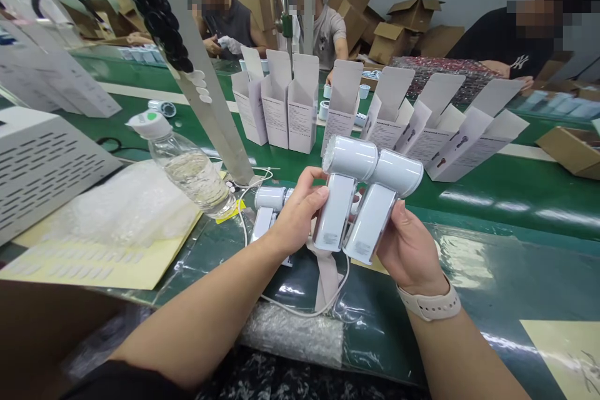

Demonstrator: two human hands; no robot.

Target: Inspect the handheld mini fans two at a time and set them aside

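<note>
Two pale blue, hair-dryer-shaped devices are held up side by side above the table, their barrels touching. My left hand (300, 212) is closed around the left device (335, 209), thumb against the side of its handle. The right device (372, 219) is gripped by my right hand (412, 250), with the thumb near the barrel and the other fingers mostly hidden behind. Beyond my left wrist, another pale blue device (269, 203) lies on the table, partly covered. A white cable (323, 311) loops on the table below the held devices.
Open white boxes (302, 109) stand in a row on the green conveyor (473, 200). Left are a water bottle (192, 172), a slanted metal post (206, 87), a yellow sheet with white stickers (135, 275) and a vented white machine (47, 162). Several people sit across.
</note>
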